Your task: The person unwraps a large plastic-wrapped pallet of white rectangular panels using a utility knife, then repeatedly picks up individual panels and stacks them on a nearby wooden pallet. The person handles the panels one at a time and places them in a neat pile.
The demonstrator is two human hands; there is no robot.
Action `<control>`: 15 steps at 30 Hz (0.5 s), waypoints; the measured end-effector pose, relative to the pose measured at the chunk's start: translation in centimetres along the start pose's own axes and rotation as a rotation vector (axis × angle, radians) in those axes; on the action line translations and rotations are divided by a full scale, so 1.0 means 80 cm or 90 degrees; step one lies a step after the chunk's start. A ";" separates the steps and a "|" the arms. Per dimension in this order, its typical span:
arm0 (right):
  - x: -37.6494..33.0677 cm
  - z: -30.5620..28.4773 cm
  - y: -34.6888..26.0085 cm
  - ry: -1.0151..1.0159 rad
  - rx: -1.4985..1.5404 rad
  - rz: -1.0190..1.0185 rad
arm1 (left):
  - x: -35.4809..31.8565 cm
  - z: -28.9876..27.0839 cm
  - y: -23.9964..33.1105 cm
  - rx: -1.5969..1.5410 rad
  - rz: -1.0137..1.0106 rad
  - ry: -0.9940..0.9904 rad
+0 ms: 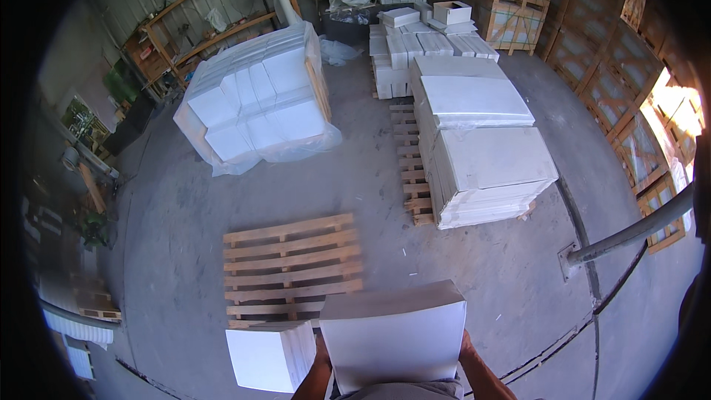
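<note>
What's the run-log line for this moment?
left hand: holds white block, left side | right hand: holds right side | wooden pallet: floor, ahead left

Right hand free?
No, the right hand is on the right side of the white block, with the left hand on its left side.

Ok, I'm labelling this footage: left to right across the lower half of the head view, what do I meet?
Bright white layered block, left hand, wide white rectangular stack held there, right hand, slanted grey metal pole.
</note>
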State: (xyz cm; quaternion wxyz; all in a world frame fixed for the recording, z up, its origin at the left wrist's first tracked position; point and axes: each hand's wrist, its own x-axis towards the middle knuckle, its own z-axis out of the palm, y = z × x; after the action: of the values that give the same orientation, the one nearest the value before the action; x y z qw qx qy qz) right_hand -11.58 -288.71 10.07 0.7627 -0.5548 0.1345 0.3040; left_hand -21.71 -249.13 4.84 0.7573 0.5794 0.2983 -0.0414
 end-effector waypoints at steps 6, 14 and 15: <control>0.059 -0.005 -0.091 0.055 0.141 -0.127 | 0.089 0.110 0.144 0.049 -0.007 0.060; 0.274 0.029 -0.202 0.060 0.137 -0.111 | 0.281 0.135 0.264 0.171 0.202 0.037; 0.300 0.037 -0.215 0.065 0.103 -0.109 | 0.306 0.125 0.275 0.272 0.228 0.025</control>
State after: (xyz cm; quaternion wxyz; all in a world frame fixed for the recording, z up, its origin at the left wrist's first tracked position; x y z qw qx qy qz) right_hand 17.26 -281.85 11.21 0.8205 -0.5153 0.1492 0.1972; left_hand 11.37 -244.10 12.90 0.6075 0.7701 0.1902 0.0421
